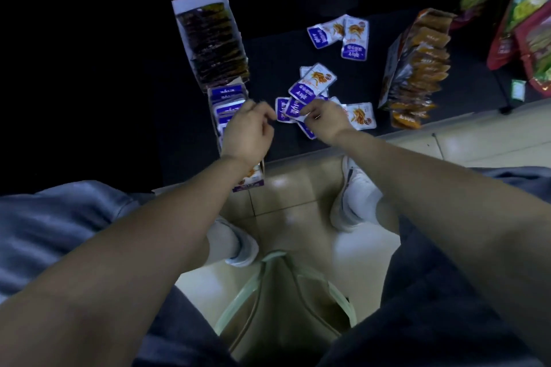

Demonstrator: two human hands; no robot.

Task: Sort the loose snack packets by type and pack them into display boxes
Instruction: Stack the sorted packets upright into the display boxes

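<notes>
Loose purple-and-white snack packets (313, 83) lie heaped on a black surface, with two more (343, 36) farther back. My right hand (325, 119) pinches packets at the near edge of the heap. My left hand (249, 128) hovers over a display box of purple packets (226, 98), fingers curled, holding nothing that I can see. Behind that box stands a white display box of dark packets (208, 39). A box of orange packets (417, 68) sits tilted at the right.
Large red and green snack bags (521, 15) hang at the upper right. The black surface (268, 68) ends at a near edge above a tiled floor (298, 205), where my white shoes and knees are. A small green packet (518, 89) lies at far right.
</notes>
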